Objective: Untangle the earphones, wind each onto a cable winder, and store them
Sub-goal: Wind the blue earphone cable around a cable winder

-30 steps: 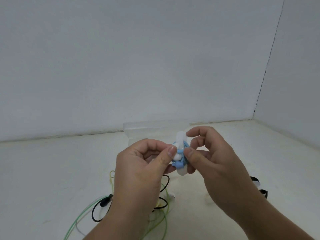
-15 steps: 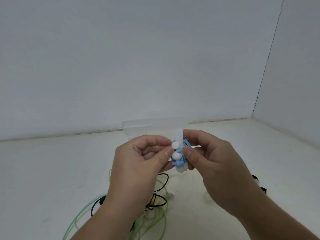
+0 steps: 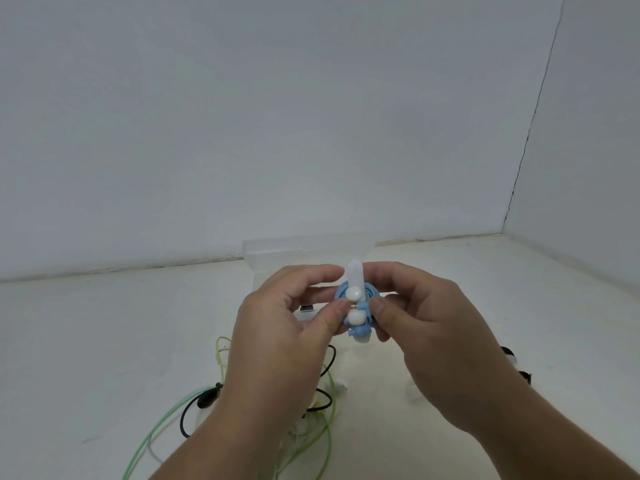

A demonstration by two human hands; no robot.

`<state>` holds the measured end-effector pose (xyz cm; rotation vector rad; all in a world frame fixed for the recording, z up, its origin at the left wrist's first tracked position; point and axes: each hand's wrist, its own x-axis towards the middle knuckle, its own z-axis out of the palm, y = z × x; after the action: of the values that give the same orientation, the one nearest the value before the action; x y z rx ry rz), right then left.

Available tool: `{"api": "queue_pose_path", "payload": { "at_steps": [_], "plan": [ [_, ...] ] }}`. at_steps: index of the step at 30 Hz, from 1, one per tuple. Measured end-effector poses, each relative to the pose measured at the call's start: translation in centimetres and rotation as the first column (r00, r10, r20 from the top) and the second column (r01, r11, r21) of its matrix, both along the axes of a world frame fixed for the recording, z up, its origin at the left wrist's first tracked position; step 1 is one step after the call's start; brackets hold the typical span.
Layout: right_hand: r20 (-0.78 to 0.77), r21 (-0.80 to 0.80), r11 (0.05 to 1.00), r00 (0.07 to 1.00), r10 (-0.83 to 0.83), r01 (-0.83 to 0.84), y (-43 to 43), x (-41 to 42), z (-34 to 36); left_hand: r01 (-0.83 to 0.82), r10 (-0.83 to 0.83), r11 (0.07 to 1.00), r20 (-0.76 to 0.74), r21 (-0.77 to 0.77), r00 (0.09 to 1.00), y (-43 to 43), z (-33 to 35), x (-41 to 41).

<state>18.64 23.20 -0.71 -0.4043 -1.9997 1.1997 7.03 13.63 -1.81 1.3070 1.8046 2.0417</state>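
A white cable winder (image 3: 355,276) stands upright between my hands, with blue earphones (image 3: 360,308) wound round it and two white earbud tips showing at the front. My left hand (image 3: 284,337) pinches the bundle from the left with thumb and fingers. My right hand (image 3: 433,327) pinches it from the right, thumb on the front. Below my hands, a tangle of green, yellow and black earphone cables (image 3: 311,410) lies on the white surface, partly hidden by my left arm.
A clear plastic box (image 3: 277,252) sits against the back wall behind my hands. Two small black-and-white pieces (image 3: 516,367) lie on the surface to the right of my right wrist. White walls close the back and right side.
Both hands have lifted slightly and turned the wound bundle, so the winder now stands straighter and the earbud tips face me. My right fingers have closed in behind the winder.
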Motion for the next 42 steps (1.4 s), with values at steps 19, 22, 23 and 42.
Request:
{"api": "queue_pose_path", "payload": {
  "at_steps": [19,22,23,42],
  "plan": [
    [0.001,-0.117,0.993,1.000,0.000,0.000,0.1,0.0,-0.2,0.047,-0.046,0.989,0.011,-0.142,0.999,0.1,-0.3,-0.7],
    [0.003,-0.133,0.991,1.000,-0.004,0.004,0.3,0.0,-0.2,0.076,-0.083,0.969,-0.022,-0.234,0.996,0.1,-0.4,-0.8],
    [0.007,-0.131,0.991,1.000,-0.008,0.009,0.3,0.0,-0.2,0.103,-0.112,0.960,-0.021,-0.260,0.993,0.2,-0.5,-0.7],
    [0.230,-0.553,0.822,0.973,-0.002,0.133,1.2,-0.8,-1.5,0.232,-0.116,0.896,0.304,-0.378,0.946,0.7,-1.5,-0.4]
  ]
}}
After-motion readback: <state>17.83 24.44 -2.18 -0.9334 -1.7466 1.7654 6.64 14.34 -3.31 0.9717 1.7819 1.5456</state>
